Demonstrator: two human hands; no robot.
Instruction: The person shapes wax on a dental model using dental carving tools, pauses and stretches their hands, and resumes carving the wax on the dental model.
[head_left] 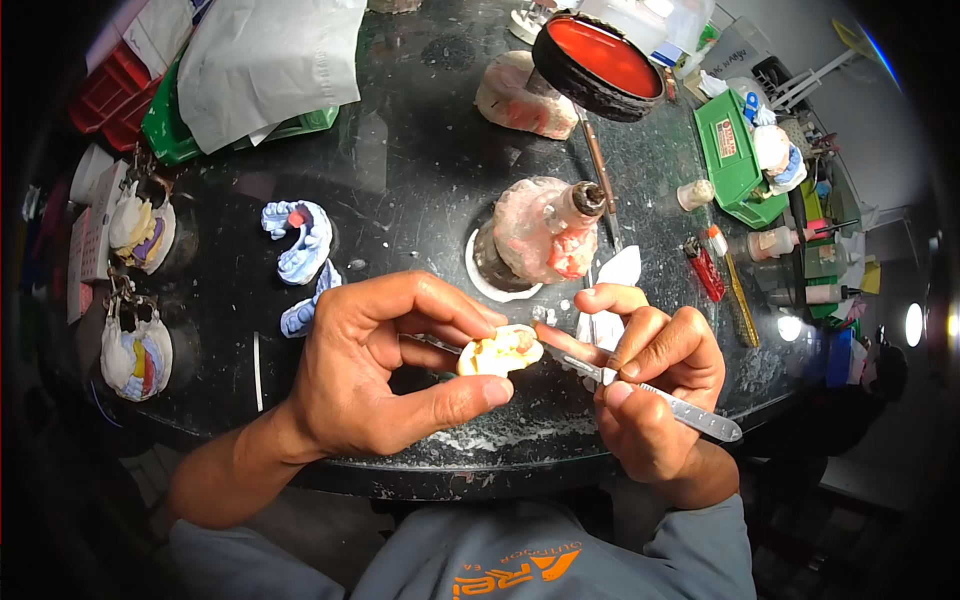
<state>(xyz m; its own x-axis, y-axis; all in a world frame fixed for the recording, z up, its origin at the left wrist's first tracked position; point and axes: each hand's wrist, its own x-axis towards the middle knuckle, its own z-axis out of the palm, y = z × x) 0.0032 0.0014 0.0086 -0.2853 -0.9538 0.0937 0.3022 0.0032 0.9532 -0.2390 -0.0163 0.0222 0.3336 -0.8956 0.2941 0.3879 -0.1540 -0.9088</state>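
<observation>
A small yellow and cream dental model (498,352) is pinched between the thumb and fingers of my left hand (385,370), above the table's front part. My right hand (655,380) grips a metal scalpel (690,412) by its handle, with a small white piece at the fingers. The blade end points left and lies close to the model's right side; whether they touch I cannot tell. Just beyond both hands stands a burner (575,205) crusted with pink and white material.
Blue dental models (305,245) lie at the left, near mounted casts (137,350). A black pan of red wax (598,65) is at the back. Green bins (735,160) stand right and back left. A red lighter (704,270) and long brown-handled tool (600,170) lie on the black table (400,200).
</observation>
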